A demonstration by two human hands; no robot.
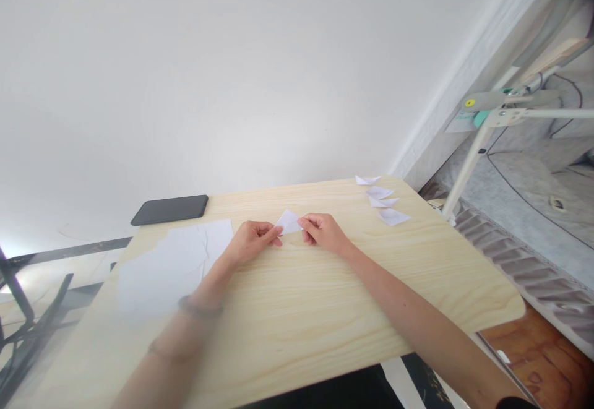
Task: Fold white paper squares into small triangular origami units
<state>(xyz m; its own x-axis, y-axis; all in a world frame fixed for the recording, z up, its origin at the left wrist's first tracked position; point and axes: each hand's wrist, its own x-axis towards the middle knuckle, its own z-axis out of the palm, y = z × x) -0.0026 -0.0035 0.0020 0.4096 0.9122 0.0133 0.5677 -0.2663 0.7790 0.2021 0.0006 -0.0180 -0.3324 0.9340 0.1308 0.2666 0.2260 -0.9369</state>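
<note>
A small piece of folded white paper [288, 221], its peak pointing up, is held between both hands just above the table. My left hand [254, 239] pinches its left corner between thumb and fingers. At the opposite corner, my right hand [322, 232] grips the paper with the thumb on top and the other fingers curled. To the right lie several folded paper boats, the nearest paper boat [394, 216] resting close to the table's right side. Left of my left hand are flat white paper sheets [160, 270], partly covered by my forearm.
A black phone [169, 210] lies at the table's back left, near the wall [260, 87]. The light wooden table [297, 316] has a rounded right corner. Beyond its right edge stand a white metal frame [473, 161] and a grey-covered bed [547, 198].
</note>
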